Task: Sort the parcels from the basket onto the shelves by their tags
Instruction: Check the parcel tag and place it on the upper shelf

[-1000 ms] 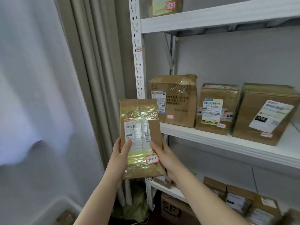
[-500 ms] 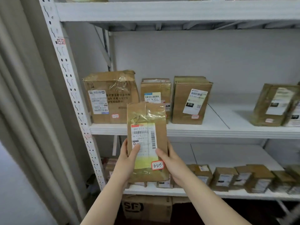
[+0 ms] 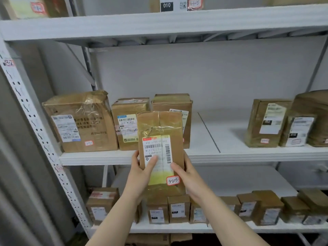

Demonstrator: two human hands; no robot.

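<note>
Left hand (image 3: 142, 173) and right hand (image 3: 186, 176) clasp the parcel (image 3: 160, 132) (tagged 3-2-3) before a shelf (image 3: 230, 154) holding boxes (image 3: 79, 121)

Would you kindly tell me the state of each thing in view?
Flat brown taped cardboard parcel: held upright in the air, not yet shelved.
Left hand: grips the parcel's left edge, thumb on its label.
Right hand: grips the parcel's right edge.
White metal middle shelf: brown cardboard boxes left and right, bare stretch between.

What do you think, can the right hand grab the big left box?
Probably not yet: the right hand grips the tagged parcel, and the big box stands beyond that parcel and left hand.
</note>
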